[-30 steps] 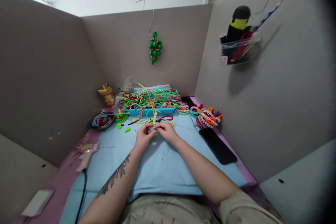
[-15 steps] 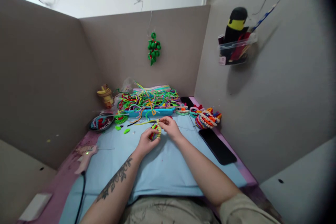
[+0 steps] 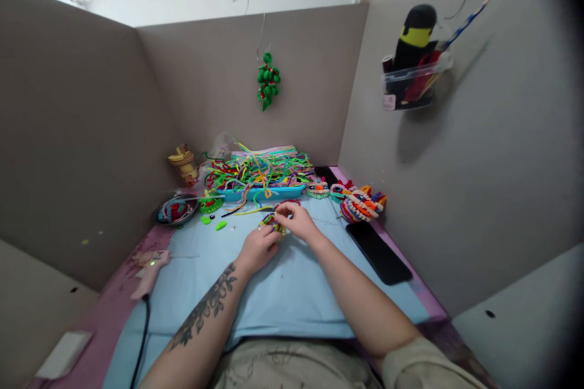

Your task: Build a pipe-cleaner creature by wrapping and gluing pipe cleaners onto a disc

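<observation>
On my feed, the left hand (image 3: 261,246) wraps the striped chenille-stem piece (image 3: 268,219); the right hand (image 3: 295,222) has its fingertips bunched narrow at the upper edge, though I can't tell whether they pinch it. Half a second ago the pale-yellow rim showed more fully; now the left hand covers more of it, so I judge the piece is being turned and its edge worked, just short of the blue tray (image 3: 283,194) on the bench (image 3: 292,298).

The single view looks from the person's head, forward and down over the table (image 3: 114,304), set back widely enough to span clothing (image 3: 292,368) at the bottom edge and the back partition (image 3: 205,79) at upper middle, with fingers (image 3: 287,209) small near centre.
</observation>
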`<state>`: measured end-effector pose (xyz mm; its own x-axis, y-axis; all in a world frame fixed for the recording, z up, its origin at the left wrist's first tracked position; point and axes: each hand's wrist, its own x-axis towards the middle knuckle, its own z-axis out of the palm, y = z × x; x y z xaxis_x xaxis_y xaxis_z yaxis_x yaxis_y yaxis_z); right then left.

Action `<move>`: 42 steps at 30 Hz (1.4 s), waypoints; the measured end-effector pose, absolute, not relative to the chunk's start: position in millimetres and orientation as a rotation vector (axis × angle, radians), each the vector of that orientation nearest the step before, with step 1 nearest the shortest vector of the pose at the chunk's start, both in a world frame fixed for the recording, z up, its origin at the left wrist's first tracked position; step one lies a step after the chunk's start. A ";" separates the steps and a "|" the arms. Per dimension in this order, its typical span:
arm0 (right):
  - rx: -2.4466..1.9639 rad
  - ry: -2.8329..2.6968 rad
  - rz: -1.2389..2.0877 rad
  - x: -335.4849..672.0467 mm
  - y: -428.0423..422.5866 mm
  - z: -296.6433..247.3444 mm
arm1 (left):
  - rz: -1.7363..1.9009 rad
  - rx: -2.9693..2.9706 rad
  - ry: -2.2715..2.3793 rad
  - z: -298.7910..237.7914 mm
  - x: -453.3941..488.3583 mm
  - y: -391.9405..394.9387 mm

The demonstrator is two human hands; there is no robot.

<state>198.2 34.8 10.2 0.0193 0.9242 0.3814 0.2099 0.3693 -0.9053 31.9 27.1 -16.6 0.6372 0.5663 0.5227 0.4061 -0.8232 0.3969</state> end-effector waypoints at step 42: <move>-0.975 -1.806 0.410 211.5 34.5 4.1 | 0.859 2.849 0.712 -17.9 35.9 23.4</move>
